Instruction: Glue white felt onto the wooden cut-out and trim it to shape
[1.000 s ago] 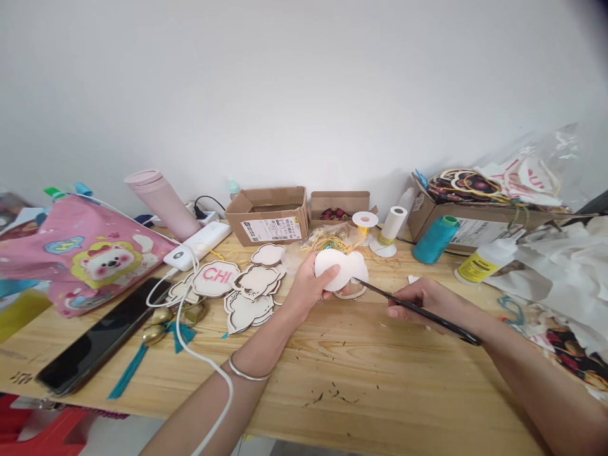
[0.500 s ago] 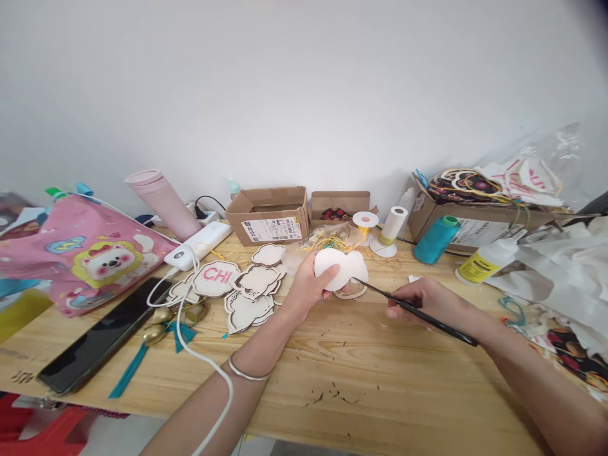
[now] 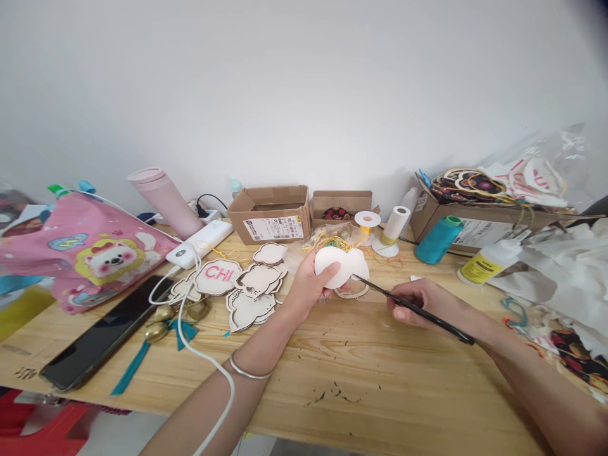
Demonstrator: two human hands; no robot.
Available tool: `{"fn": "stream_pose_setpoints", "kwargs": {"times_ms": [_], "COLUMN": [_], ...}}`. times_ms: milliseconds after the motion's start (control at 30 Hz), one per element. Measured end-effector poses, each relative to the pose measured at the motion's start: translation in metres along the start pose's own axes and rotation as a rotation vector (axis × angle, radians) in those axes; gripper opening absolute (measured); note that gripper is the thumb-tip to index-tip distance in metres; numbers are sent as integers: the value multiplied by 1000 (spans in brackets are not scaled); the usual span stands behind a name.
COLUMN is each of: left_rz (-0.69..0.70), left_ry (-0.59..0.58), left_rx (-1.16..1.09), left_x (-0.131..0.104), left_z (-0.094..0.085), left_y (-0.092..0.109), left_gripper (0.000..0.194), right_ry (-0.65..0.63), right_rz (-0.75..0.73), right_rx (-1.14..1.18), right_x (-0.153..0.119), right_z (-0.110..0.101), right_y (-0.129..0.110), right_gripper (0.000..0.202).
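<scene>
My left hand (image 3: pixel 311 282) pinches a white cloud-shaped piece (image 3: pixel 327 261), thumb on top, above the table's middle. Whether it is paper or cloth I cannot make out. My right hand (image 3: pixel 418 301) is closed round long black tweezers (image 3: pixel 413 307), whose pointed tip meets the white piece at its lower right edge. Just below that edge shows a pale, thin-rimmed piece (image 3: pixel 354 291), partly covered. Left of my left hand lie several wooden cloud-shaped cutouts (image 3: pixel 251 310), next to one lettered "CHI" (image 3: pixel 217 277) in pink.
Behind stand an open cardboard box (image 3: pixel 270 221), thread spools (image 3: pixel 394 225) and a teal thread cone (image 3: pixel 437 240). A glue bottle (image 3: pixel 489 263) and a filled box (image 3: pixel 484 234) are at right. Left are a phone (image 3: pixel 104 332), a power bank (image 3: pixel 199 244) and its white cable (image 3: pixel 204 358) crossing my left forearm.
The view has shifted very slightly. Both hands keep their holds, and the tweezers' tip stays at the white piece's edge.
</scene>
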State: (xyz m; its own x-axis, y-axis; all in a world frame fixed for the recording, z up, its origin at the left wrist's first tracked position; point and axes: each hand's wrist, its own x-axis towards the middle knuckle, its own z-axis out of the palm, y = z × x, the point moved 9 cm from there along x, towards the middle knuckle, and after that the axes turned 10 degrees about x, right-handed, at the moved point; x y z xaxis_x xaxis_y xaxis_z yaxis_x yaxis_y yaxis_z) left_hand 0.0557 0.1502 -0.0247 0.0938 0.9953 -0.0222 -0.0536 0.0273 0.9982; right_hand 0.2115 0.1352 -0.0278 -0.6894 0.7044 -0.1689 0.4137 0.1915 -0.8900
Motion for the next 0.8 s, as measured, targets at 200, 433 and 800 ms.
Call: {"fn": "stream_pose_setpoints", "kwargs": {"times_ms": [200,433,800], "left_rz": [12,4,-10], "left_ry": [5,27,53], "left_rx": [-15,-8,-2], "left_x": [-1,-2,-3], "left_z": [-1,-3,-4], "left_y": [3,1,3], "left_gripper": [41,44,48], "right_ry": [-21,-39,-102], "right_rz": [-42,-54,-43], "right_rx": [55,90,180], "right_x": [0,1,1], "right_z": [3,5,10], "right_y": [-3,-7,-1], "right_gripper": [50,66,63]}}
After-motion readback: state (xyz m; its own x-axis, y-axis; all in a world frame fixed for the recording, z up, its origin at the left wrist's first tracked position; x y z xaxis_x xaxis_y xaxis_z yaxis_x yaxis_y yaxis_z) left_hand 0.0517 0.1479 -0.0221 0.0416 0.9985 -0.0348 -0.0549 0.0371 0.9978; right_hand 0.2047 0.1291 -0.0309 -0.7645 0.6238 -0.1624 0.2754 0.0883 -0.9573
